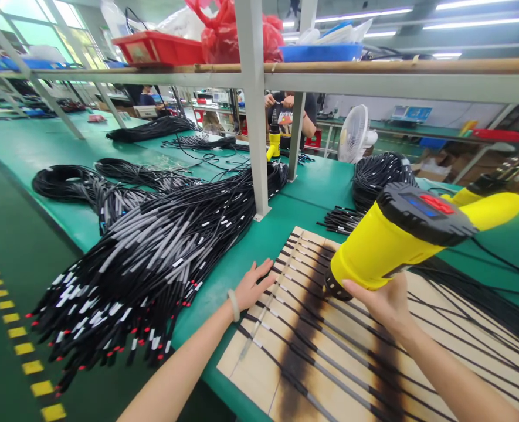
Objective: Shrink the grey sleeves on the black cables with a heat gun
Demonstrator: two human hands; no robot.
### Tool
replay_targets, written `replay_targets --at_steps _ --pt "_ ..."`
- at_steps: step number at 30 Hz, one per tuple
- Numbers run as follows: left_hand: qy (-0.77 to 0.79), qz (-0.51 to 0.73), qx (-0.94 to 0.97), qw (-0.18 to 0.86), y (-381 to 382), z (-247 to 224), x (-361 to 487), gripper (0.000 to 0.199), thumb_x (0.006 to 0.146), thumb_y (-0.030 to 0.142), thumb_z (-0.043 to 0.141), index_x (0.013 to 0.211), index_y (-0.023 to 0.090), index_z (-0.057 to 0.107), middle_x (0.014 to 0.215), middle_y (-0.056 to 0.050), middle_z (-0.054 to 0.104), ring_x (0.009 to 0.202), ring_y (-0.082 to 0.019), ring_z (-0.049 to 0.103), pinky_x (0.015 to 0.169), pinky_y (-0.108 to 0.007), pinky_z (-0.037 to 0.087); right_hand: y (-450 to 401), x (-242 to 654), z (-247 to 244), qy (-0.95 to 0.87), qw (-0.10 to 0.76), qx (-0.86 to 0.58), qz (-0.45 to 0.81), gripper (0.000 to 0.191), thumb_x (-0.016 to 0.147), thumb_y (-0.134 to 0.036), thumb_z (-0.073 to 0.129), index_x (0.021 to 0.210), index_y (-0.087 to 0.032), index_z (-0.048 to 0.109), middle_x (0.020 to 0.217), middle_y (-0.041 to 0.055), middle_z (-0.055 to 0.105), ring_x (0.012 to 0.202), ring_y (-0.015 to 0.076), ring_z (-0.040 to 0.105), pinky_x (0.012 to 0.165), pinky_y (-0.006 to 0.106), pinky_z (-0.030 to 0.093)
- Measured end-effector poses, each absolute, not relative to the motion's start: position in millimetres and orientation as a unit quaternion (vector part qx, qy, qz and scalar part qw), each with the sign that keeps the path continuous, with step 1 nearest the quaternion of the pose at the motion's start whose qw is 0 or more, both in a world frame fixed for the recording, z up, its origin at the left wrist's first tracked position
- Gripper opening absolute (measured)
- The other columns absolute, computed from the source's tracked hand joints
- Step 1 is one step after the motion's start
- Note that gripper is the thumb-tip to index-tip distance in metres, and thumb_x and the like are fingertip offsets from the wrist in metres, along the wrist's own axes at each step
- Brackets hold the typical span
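1. Head view: the gun (377,246) was bright yellow, with a dark grey rear cap bearing a red button and a blue patch, and a black slotted nozzle. It sat tilted over the board (250,381), nozzle low and to the left, rear cap raised to the right.
2. Under it, the cables (341,372) lay side by side across the board, thin and black, with grey sleeved stretches and white marks near their left ends. The board was pale wood with two dark, smudged bands.
3. The right hand (384,299) grasped the gun around its barrel from below, thumb near the nozzle; the other fingers were mostly hidden behind the barrel.
4. The left hand (253,287) was released and flat, holding nothing, its fingers extended and slightly parted at the board's left edge, by the cable ends. Whether the fingertips pressed on them could not be told. A pale bracelet (233,305) circled that wrist.
5. A thin strip (259,322) lay across the cables beside the left hand.
6. Left of the board, a large bundle (153,246) of black-and-grey cables, many tipped red, spread over the green bench (206,328).
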State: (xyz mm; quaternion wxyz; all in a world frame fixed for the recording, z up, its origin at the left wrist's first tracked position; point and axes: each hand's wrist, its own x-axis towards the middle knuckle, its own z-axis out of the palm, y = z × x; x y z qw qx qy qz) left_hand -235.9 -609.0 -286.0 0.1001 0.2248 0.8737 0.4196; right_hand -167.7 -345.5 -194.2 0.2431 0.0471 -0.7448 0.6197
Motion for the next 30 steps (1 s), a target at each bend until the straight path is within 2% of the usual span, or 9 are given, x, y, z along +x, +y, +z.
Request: replay_targets --at_steps 5,9,17,20,26,30 --pt "0.875 0.420 0.222 0.088 -608 -290 -234 0.061 0.085 0.055 0.036 0.132 0.018 0.042 0.140 -0.009 0.035 0.132 -0.024 0.030 0.113 -0.051 0.005 -349 -169 -194 -0.749 0.243 0.043 0.615 0.038 0.054 -0.031 0.076 0.087 -0.019 0.063 0.074 0.0089 0.069 0.069 0.0270 0.067 0.065 0.036 0.058" --pt "0.878 0.416 0.224 0.084 -607 -292 -234 0.061 0.085 0.054 0.037 0.132 0.016 0.042 0.140 -0.010 0.036 0.132 -0.025 0.031 0.113 -0.051 0.006 -348 -171 -198 -0.755 0.243 0.046 0.607 0.033 0.055 -0.033 0.077 0.081 -0.019 0.063 0.080 0.0099 0.070 0.071 0.0264 0.067 0.068 0.037 0.057" --pt "0.883 0.404 0.223 0.085 -606 -292 -233 0.065 0.084 0.056 0.036 0.133 0.014 0.040 0.140 -0.013 0.034 0.132 -0.023 0.030 0.113 -0.050 0.005 -351 -183 -201 -0.743 0.243 0.019 0.624 0.044 0.052 -0.037 0.079 0.087 -0.019 0.060 0.090 0.0098 0.068 0.083 0.0263 0.065 0.081 0.041 0.053" --pt "0.884 0.402 0.224 0.081 -606 -293 -233 0.064 0.084 0.057 0.036 0.133 0.017 0.040 0.140 -0.011 0.035 0.132 -0.023 0.030 0.113 -0.051 0.006 -354 -184 -198 -0.733 0.236 0.024 0.637 0.044 0.052 -0.035 0.080 0.088 -0.020 0.059 0.089 0.0093 0.068 0.081 0.0255 0.065 0.079 0.038 0.054" --pt "0.886 0.401 0.219 0.078 -606 -294 -233 0.066 0.083 0.059 0.036 0.133 0.017 0.041 0.140 -0.011 0.036 0.132 -0.024 0.031 0.114 -0.049 0.006 -357 -180 -195 -0.743 0.240 0.028 0.624 0.043 0.050 -0.038 0.079 0.084 -0.021 0.059 0.081 0.0086 0.069 0.072 0.0257 0.066 0.069 0.037 0.058" --pt "0.885 0.403 0.217 0.081 -605 -293 -232 0.063 0.083 0.058 0.037 0.133 0.020 0.041 0.140 -0.009 0.036 0.132 -0.024 0.031 0.113 -0.050 0.006 -359 -181 -194 -0.748 0.223 0.032 0.624 0.049 0.051 -0.044 0.077 0.090 -0.021 0.058 0.086 0.0094 0.069 0.077 0.0264 0.066 0.073 0.039 0.057"
